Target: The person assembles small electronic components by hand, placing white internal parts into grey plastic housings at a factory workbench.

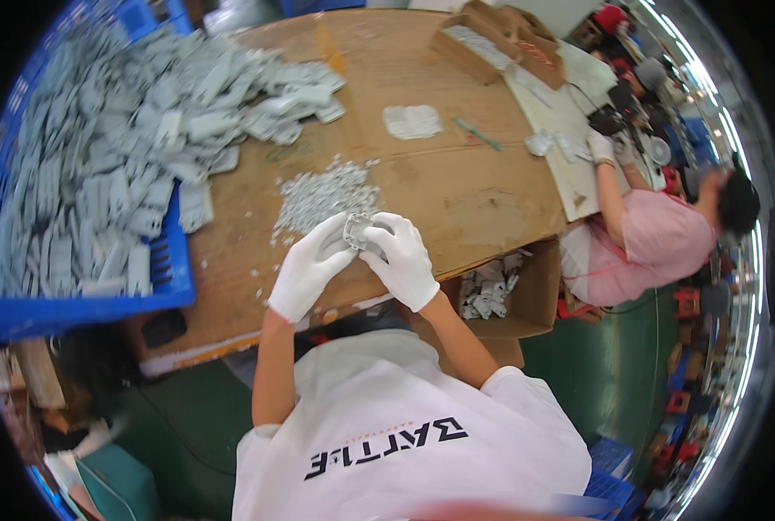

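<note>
Two gloved hands met over the table (457,187) edge. Left hand (307,267) and right hand (402,257) both pinched one grey part (358,229) between them, fingertips closed on it, held just above the cardboard top near the front edge.

Counts:
- 1 part in hand.
- 1 scatter of small chips (325,196) just beyond the hands; too many and too small to count.
- 1 blue crate (75,300) at left, heaped with grey parts (109,156) spilling onto the table; uncountable.
- 1 open carton (526,300) below the table edge at right, holding several grey pieces; number unclear.
- 1 brown tray (500,43) at the far side.
- 1 pale patch (412,122) and 1 thin green tool (477,134) mid-table, well apart from the hands.
- 1 co-worker (656,239) in pink at right, with one gloved hand on the table's right side among small grey bits.
</note>
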`<state>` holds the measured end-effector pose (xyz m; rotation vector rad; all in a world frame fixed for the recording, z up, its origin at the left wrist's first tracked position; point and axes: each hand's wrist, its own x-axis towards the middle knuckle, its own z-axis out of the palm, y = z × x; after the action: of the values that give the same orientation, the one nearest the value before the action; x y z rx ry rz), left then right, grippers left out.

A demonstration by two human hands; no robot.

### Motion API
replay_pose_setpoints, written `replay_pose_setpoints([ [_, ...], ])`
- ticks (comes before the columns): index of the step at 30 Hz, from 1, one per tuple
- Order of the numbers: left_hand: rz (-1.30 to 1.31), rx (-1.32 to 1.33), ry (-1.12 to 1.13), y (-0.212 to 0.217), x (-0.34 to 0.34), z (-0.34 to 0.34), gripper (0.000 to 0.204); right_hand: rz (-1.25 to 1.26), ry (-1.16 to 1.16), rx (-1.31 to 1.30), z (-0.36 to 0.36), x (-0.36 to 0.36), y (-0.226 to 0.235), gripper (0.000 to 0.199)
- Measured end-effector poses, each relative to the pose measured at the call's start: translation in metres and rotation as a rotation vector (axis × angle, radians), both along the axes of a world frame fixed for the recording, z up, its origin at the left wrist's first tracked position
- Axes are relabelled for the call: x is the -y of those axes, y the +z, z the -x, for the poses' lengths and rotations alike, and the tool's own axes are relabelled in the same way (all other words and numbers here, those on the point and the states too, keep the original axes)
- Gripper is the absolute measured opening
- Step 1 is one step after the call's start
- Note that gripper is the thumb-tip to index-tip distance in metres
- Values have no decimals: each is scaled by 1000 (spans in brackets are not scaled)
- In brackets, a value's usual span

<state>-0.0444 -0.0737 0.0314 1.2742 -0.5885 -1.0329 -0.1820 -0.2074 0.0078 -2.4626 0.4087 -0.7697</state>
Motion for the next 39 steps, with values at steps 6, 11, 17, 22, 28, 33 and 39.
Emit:
replay_pose_setpoints([
  [6, -454, 1346, 665, -46, -36, -86, 58, 176, -715, 55, 37, 190, -19, 24],
  [11, -793, 1545, 613, -43, -44, -112, 65, 320, -1106, -249, 107, 356, -12, 30],
  [17, -706, 1562, 657, -48, -58, -106, 24, 451, -1054, -312, 70, 325, 10, 35],
  [22, -661, 1488, 733, -60, -51, -93, 8, 164, -298, 81, -5, 171, 4, 23],
  [28, -549, 1498, 762, -66, -65, -82, 11, -133, -79, -86, -52, 97, -23, 20],
  [33, -428, 1519, 805, -72, -62, -71, 11, -156, -3, -158, -46, 110, -29, 19],
  [39, -215, 1337, 641, -74, -74, -75, 5, -142, -36, -191, -55, 116, -42, 14],
])
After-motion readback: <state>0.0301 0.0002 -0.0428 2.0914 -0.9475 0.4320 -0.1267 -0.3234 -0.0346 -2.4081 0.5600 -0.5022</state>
